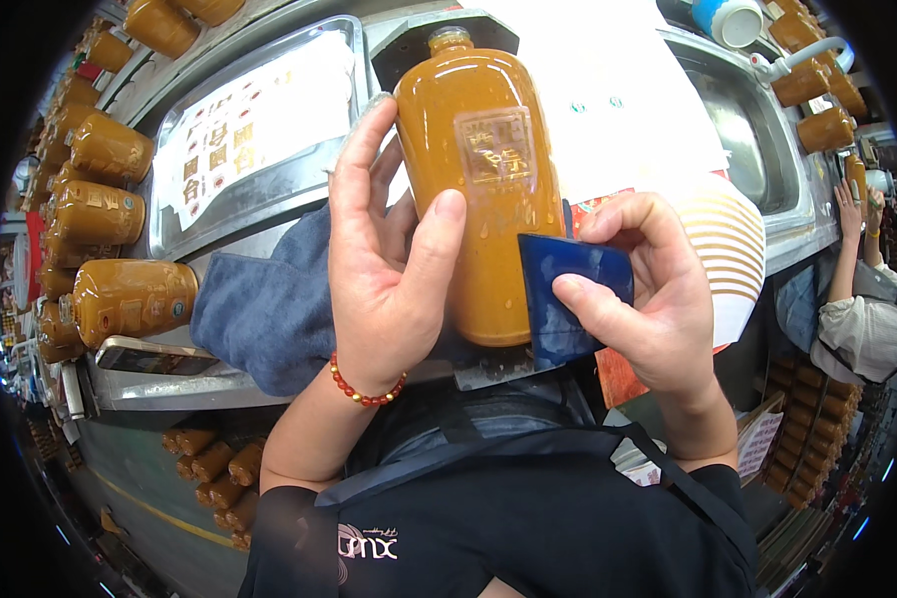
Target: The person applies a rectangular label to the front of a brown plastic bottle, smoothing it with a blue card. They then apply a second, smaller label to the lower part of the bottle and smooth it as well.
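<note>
A large caramel-brown glossy bottle [486, 254] is before me, its neck pointing away; I cannot tell whether it stands or leans back. A square decal with gold characters [495, 145] sits on its front, and water drops dot the surface. My left hand [389, 247] cups the bottle's left side, thumb against the front and fingers partly hidden behind it. Between the thumb and fingers of my right hand [643, 291] is a blue flat scraper [572, 288], held at the bottle's lower right edge. Below the bottle, part of a metal stand [489, 374] shows.
Left lie a metal tray [163, 142] with a decal sheet [284, 105], a blue-grey cloth [269, 299] and a phone [157, 355]. Several similar bottles [131, 299] line that side. Right are white sheets [605, 97], a gold-striped white item [725, 247], a sink [747, 134] and another person's hand [848, 209].
</note>
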The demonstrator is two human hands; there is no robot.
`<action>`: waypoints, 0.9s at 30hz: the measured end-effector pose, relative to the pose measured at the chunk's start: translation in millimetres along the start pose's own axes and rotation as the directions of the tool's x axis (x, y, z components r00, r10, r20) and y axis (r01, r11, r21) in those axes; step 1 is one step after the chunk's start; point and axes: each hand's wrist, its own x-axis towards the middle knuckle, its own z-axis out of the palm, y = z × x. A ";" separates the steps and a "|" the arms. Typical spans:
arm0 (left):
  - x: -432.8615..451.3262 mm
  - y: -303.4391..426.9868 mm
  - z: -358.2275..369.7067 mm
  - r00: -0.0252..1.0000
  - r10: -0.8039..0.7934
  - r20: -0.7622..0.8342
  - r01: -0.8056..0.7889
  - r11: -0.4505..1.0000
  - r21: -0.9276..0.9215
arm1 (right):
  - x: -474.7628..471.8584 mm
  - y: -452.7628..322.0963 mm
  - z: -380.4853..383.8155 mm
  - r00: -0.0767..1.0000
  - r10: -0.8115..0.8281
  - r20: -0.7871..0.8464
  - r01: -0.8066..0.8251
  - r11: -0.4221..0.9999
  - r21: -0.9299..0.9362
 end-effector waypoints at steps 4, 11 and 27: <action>5.7 0.9 -3.4 0.997 0.072 0.001 -0.072 0.992 0.099 | 0.1 -0.1 -0.3 1.000 -0.015 0.004 0.015 1.000 -0.011; 19.2 15.9 2.9 0.999 0.007 -0.043 -0.001 0.988 0.155 | -0.3 1.5 0.9 1.000 -0.009 -0.002 0.009 0.999 0.044; 26.4 12.4 3.9 0.997 0.061 -0.054 -0.046 0.970 0.239 | 2.2 3.0 0.9 1.000 -0.026 -0.010 0.026 1.000 -0.007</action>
